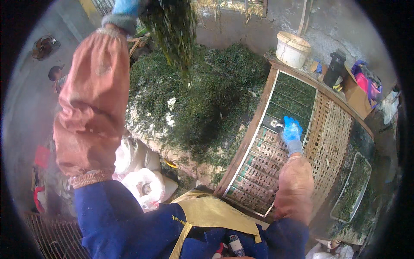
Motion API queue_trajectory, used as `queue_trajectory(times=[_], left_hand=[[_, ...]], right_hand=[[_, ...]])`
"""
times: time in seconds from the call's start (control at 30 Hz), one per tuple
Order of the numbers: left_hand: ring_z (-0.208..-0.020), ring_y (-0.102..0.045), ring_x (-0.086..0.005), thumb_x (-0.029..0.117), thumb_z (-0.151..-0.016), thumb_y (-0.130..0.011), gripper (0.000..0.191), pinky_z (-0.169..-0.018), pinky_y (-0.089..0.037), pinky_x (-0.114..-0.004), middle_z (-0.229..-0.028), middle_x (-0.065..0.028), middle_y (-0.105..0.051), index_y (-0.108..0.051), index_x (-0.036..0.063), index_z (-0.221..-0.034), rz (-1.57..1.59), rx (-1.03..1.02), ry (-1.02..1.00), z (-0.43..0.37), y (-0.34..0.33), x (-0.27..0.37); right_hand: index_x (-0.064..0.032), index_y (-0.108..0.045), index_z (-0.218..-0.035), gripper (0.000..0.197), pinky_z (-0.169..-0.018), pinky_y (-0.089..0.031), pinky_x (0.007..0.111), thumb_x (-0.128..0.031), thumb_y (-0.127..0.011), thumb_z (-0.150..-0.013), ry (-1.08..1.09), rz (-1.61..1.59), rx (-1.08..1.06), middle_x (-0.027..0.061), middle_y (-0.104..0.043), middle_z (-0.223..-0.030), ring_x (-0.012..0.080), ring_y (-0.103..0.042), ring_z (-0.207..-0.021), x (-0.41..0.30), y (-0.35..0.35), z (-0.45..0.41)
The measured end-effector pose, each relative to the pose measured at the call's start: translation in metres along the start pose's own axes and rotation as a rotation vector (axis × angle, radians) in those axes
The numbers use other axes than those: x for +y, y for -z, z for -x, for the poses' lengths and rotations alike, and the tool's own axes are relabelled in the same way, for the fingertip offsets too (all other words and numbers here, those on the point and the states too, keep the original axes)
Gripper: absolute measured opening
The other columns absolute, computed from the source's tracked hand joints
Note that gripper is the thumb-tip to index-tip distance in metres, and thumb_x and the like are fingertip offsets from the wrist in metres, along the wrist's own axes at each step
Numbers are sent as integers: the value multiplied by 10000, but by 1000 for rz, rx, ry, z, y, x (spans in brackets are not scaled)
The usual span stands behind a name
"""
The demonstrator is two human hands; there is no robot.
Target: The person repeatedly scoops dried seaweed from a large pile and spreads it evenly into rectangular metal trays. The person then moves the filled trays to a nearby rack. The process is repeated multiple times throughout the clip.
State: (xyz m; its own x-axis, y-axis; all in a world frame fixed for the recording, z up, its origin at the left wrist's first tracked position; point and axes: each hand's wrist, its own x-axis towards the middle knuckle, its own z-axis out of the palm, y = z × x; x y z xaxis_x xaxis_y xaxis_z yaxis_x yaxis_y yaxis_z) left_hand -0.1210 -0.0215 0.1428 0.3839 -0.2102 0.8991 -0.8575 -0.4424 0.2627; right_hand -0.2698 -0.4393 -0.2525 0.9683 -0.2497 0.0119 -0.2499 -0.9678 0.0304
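Note:
My left hand [125,8], in a blue glove with a grey cuff, is raised at the top edge and partly cut off. Beside it hangs a blurred mass of dark green leafy bits [173,35], streaking down; its hold on them is hidden. Below spreads a heap of chopped green leaves [200,87]. My right hand [292,131], also blue-gloved, is closed over a dark flat tool with a shiny metal ring [276,123]. It rests on a white-edged frame with cross wires [250,155]. Green leaves cover the frame's far part; woven bamboo matting [326,139] shows under the near part.
A wooden rim [241,153] borders the frame. Along the wall stand a white bucket [292,48], a black bottle [335,66] and a cardboard box [358,94]. White sacks [145,187] lie before me. At left are another person [58,77] and a fan [44,47].

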Motion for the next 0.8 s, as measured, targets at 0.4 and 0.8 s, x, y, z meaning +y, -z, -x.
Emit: queue_trajectory(times=[0.4, 0.8], left_hand=[[-874, -653, -172, -1, -768, -671, 302, -803, -527, -316, -967, -83, -700, -663, 27, -1069, 351, 38, 108, 150, -65, -22], [-817, -607, -98, -76, -822, -642, 268, -725, -525, -262, -939, -11, -687, -663, 41, -1062, 624, 154, 309, 173, -47, -73]], right_hand=[[-164, -612, -1207, 425, -1002, -338, 573, -201, -630, -784, 570, -430, 1024, 106, -508, -1299, 368, -459, -1186, -267, 123, 42], [-119, -571, -1277, 474, -1046, -390, 507, -351, -661, -874, 433, -364, -248, 164, -539, -1324, 359, -516, -1210, -236, -74, 44]])
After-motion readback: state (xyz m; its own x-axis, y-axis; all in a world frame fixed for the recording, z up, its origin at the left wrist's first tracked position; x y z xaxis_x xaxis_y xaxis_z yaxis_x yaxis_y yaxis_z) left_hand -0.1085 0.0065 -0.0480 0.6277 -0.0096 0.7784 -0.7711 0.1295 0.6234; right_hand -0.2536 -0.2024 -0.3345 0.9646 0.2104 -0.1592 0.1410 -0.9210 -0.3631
